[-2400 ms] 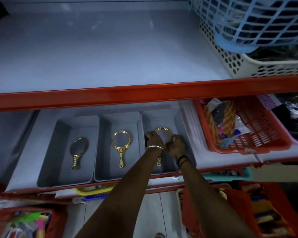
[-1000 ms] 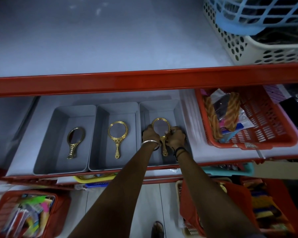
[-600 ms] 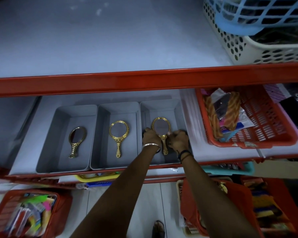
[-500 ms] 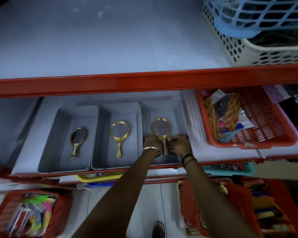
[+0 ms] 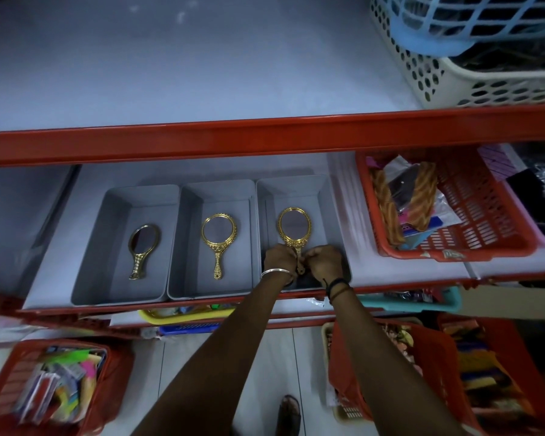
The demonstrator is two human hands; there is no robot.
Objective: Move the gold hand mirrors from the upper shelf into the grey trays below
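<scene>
A gold hand mirror (image 5: 294, 230) with an oval, ornately embossed frame and a slim cast handle lies flat in the right grey tray (image 5: 330, 215), glass upward, handle toward the shelf's front edge. The left hand (image 5: 279, 258) and right hand (image 5: 324, 261) close on the handle from either side, fingers curled narrow around its lower end; a smooth metal bangle (image 5: 274, 272) circles the left wrist and dark cord bands (image 5: 337, 285) the right. Two more gilt mirrors lie apart, one per tray: a round-framed middle mirror (image 5: 218, 239) in the middle grey tray (image 5: 189, 247), and a darker, oval left mirror (image 5: 142, 248) in the left grey tray (image 5: 107, 240). The three trays are matte, rectangular, with sloping walls, set side by side and touching on the lower shelf (image 5: 353, 190). A red perforated plastic basket (image 5: 485, 215) of packets stands to their right. The glossy red shelf rail (image 5: 202, 136) fronts the pale, smooth upper shelf (image 5: 202, 58), where a cream basket (image 5: 453, 80) with round holes carries a blue lattice basket (image 5: 472, 20).
</scene>
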